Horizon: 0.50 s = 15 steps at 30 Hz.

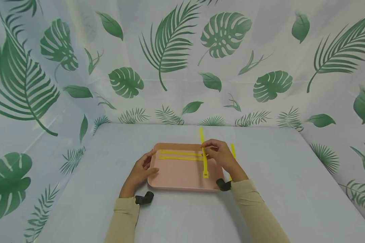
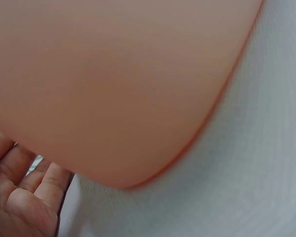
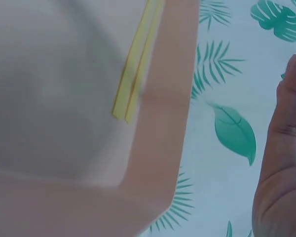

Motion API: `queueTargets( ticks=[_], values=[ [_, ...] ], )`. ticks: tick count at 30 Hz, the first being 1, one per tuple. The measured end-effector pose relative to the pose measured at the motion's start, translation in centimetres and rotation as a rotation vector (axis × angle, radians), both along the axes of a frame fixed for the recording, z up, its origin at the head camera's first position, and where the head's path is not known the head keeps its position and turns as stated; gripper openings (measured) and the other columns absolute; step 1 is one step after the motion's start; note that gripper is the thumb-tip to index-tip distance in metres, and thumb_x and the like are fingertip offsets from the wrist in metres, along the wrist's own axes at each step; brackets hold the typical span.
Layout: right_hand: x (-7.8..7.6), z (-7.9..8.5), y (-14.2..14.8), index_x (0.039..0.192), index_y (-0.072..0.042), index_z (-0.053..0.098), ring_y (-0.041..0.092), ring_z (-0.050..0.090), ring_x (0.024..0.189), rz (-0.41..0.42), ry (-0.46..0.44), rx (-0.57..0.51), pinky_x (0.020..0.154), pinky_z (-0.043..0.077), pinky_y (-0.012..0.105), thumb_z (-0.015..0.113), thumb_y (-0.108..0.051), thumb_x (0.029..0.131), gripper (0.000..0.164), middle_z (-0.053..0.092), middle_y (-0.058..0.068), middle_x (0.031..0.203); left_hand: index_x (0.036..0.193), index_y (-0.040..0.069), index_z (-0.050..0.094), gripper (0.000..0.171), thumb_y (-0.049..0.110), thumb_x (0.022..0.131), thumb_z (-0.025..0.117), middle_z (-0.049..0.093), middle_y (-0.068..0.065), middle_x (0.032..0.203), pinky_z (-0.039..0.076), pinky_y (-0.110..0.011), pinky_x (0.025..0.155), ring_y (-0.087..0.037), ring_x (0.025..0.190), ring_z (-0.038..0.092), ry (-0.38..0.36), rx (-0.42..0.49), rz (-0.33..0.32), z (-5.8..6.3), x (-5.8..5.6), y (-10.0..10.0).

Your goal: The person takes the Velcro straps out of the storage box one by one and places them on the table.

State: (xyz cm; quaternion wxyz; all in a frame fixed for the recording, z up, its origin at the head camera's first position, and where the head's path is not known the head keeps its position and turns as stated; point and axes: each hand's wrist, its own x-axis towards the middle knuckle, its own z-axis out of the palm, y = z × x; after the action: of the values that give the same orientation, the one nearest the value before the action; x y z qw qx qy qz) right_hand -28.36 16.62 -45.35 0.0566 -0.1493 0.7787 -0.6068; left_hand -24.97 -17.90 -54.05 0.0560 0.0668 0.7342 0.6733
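A pink rectangular tray stands at mid-table in the head view. My left hand grips its left side, thumb over the rim; the left wrist view shows curled fingers at the tray's edge. Between thumb and fingers, my right hand pinches a yellow cable strap above the tray's right part, its slotted head pointing toward me. Two more yellow straps lie side by side along the tray's far wall. In the right wrist view the held strap is out of sight.
Another yellow strap lies right of the tray, partly hidden behind the right wrist. Black wrist cameras sit on both sleeves. A leaf-print cloth hangs behind and beside the pale table.
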Motion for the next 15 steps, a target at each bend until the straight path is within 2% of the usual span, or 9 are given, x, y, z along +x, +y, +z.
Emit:
queueTargets(
  ticks=[4,9,15],
  values=[
    [0.1,-0.2,0.5,0.118,0.015,0.064,0.012,0.070,0.084,-0.001,-0.017,-0.031,0.075,0.066,0.028,0.064,0.004,0.104,0.018,0.069,0.027,0.112,0.162,-0.007,0.039,0.082,-0.006,0.091,0.078,0.026,-0.023,0.176,0.028,-0.043,0.131,-0.041,0.161,0.029,0.003,0.004,-0.002,-0.1,0.0,0.0],
    [0.2,-0.4,1.1,0.124,0.014,0.060,0.011,0.070,0.084,-0.023,-0.036,-0.039,0.073,0.066,0.029,0.065,0.005,0.103,0.024,0.068,0.022,0.111,0.162,-0.009,0.039,0.081,-0.007,0.090,0.077,0.025,-0.025,0.175,0.027,-0.045,0.131,-0.043,0.160,0.029,0.014,0.010,-0.009,-0.1,0.0,0.0],
    [0.4,-0.1,2.1,0.133,0.011,0.057,0.010,0.071,0.086,-0.038,-0.021,-0.013,0.072,0.066,0.030,0.067,0.001,0.104,0.033,0.068,0.026,0.119,0.162,-0.007,0.040,0.082,-0.006,0.089,0.079,0.027,-0.024,0.175,0.027,-0.045,0.131,-0.042,0.160,0.031,0.002,0.005,0.011,0.0,0.0,0.1]
  ],
)
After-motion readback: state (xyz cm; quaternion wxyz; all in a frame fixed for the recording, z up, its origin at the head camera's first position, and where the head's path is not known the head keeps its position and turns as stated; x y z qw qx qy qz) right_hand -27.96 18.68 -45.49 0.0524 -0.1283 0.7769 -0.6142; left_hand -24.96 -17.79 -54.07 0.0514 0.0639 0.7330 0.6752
